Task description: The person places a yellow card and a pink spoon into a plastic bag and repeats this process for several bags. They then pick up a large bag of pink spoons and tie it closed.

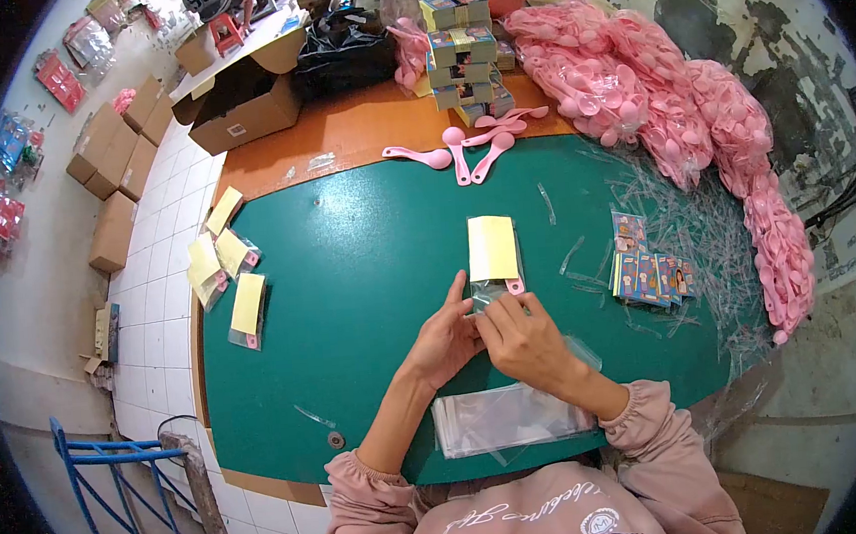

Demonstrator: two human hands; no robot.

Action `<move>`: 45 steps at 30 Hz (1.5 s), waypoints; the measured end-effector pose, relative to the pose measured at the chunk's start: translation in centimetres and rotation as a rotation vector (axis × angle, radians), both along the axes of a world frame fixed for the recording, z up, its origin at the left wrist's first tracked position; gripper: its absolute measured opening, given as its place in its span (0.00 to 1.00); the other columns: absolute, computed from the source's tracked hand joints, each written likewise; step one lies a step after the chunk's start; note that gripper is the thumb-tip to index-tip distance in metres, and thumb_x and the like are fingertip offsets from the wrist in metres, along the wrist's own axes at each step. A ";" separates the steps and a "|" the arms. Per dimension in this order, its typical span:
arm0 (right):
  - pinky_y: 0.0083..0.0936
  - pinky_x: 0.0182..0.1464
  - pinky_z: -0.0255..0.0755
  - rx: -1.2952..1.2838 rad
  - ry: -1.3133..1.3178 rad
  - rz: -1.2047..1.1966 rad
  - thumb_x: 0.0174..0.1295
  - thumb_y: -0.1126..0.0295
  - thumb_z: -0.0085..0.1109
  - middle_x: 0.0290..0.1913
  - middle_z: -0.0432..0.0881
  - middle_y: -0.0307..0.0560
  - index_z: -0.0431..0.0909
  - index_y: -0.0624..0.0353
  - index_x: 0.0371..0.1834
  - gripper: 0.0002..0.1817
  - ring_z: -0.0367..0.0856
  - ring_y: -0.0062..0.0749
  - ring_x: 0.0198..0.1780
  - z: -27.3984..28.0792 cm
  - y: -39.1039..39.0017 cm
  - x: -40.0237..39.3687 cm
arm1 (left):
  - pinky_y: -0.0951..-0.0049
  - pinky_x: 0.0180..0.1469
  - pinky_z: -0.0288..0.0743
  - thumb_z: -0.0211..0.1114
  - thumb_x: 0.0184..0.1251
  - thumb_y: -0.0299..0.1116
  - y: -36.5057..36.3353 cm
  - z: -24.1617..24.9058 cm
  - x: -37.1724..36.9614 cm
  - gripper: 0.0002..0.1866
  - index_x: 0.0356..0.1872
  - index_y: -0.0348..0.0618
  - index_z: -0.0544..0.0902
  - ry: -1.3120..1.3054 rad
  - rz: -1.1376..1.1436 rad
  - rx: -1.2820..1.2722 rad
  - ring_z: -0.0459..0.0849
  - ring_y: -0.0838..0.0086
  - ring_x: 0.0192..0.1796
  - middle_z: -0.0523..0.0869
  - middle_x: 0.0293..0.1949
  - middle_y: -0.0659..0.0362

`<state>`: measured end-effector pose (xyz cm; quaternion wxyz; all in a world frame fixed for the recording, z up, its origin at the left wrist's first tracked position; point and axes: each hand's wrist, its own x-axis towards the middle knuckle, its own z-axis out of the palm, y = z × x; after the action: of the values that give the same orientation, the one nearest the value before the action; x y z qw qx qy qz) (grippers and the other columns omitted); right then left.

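A clear plastic bag with a yellow card [493, 249] and a pink piece inside lies on the green table, its lower end between my hands. My left hand [445, 338] is at the bag's lower left, thumb pointing up and the other fingers partly hidden. My right hand [524, 338] has its fingers closed on the bag's lower end. Below my hands lies a stack of clear bags [503, 420]. Farther up the table are loose pink spoons [457, 156].
Packed yellow-card bags [248, 304] lie at the left. Printed cards [647, 276] and clear plastic strips [699, 238] are at the right, beside big bundles of pink spoons [671, 121]. Card stacks [460, 46] and an open cardboard box [249, 119] stand at the back.
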<state>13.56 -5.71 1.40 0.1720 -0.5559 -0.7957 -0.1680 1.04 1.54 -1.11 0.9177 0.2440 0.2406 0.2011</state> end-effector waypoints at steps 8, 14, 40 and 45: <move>0.30 0.40 0.64 -0.123 0.142 0.164 0.46 0.72 0.57 0.27 0.69 0.43 0.70 0.60 0.26 0.06 0.71 0.32 0.34 -0.4 0.0 1.3 | 0.71 0.48 0.74 0.39 0.67 0.22 -0.2 -0.3 0.2 0.34 0.70 0.57 0.36 0.160 -0.044 0.213 0.77 0.73 0.46 0.72 0.54 0.53; 0.25 0.39 0.64 -0.582 0.924 0.321 0.50 0.72 0.58 0.31 0.69 0.42 0.69 0.59 0.29 0.07 0.68 0.29 0.33 2.8 -1.3 6.3 | 0.70 0.49 0.76 0.35 0.68 0.23 0.5 1.1 -0.5 0.32 0.69 0.60 0.37 0.250 -0.040 0.349 0.80 0.68 0.47 0.75 0.52 0.50; 0.22 0.38 0.70 -0.502 1.154 -0.002 0.56 0.74 0.57 0.37 0.70 0.45 0.74 0.62 0.36 0.06 0.73 0.25 0.34 -1.7 -0.9 7.3 | 0.75 0.36 0.78 0.56 0.60 0.22 -0.5 1.7 0.5 0.16 0.49 0.39 0.68 0.556 -0.073 1.179 0.81 0.74 0.39 0.79 0.37 0.56; 0.17 0.37 0.71 -0.690 1.525 0.034 0.59 0.72 0.56 0.32 0.75 0.40 0.73 0.63 0.33 0.06 0.75 0.20 0.33 -2.9 -0.7 7.3 | 0.77 0.31 0.78 0.60 0.57 0.26 -0.3 0.4 0.6 0.08 0.37 0.36 0.75 0.588 0.042 1.203 0.81 0.74 0.34 0.78 0.35 0.56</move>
<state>20.89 -6.44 -1.49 0.4856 -0.5266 -0.4764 0.5098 1.66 1.22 -0.67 0.5138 0.7531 0.3315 0.2429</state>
